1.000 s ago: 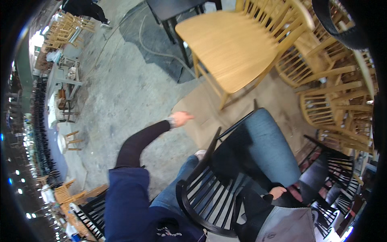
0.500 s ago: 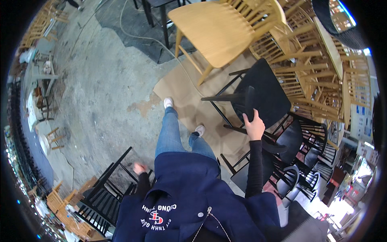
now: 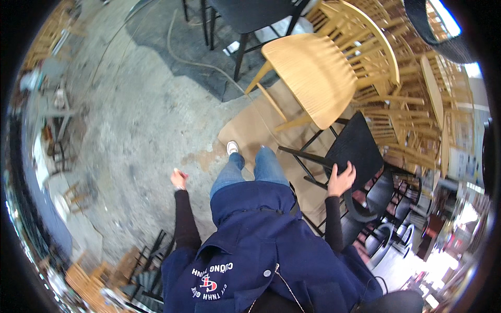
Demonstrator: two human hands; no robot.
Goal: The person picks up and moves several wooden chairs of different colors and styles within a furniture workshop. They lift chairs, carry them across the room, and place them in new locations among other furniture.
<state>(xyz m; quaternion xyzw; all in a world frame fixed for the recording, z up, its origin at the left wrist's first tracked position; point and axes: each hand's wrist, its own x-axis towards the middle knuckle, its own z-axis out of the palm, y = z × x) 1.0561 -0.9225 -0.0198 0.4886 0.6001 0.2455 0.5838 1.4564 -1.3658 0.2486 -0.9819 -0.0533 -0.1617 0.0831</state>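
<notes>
A black chair (image 3: 360, 148) with a flat, dark seat and slim legs stands at the person's right, its curved back toward the body. The right hand (image 3: 342, 181) touches that back; its fingers curve over the black wood, but I cannot tell how firmly they close. The left hand (image 3: 178, 179) hangs over the concrete floor (image 3: 125, 115), its fingers partly curled; how far they close is unclear. A pale wooden chair (image 3: 313, 73) stands just beyond the black one, blocking the way forward, while piled wooden chairs (image 3: 404, 122) and more black chairs (image 3: 380, 192) crowd the right. White lettering and a red-and-white emblem mark the navy jacket (image 3: 250, 229).
</notes>
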